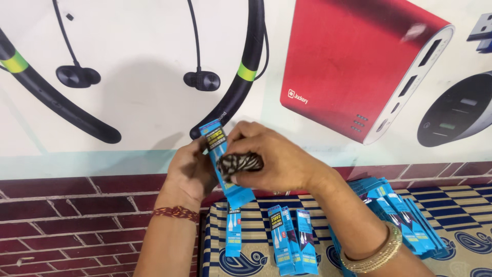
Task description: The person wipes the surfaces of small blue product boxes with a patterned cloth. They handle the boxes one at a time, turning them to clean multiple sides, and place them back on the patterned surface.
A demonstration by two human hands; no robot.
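Holding a slim blue cardboard cable box (pixel 224 164) in the left hand (pixel 190 172), fingers wrapped around its middle, long axis running steeply upright with the top tipped slightly left. Pressing a coiled black-and-white braided cable (pixel 240 164) against the box's right face with the right hand (pixel 274 159), fingers closed on it. Both raised above the patterned cloth (pixel 461 241); matching blue boxes (pixel 292 241) lying below.

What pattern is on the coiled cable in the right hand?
Black-and-white zebra-like stripes on the coiled cable, seen in the head view.
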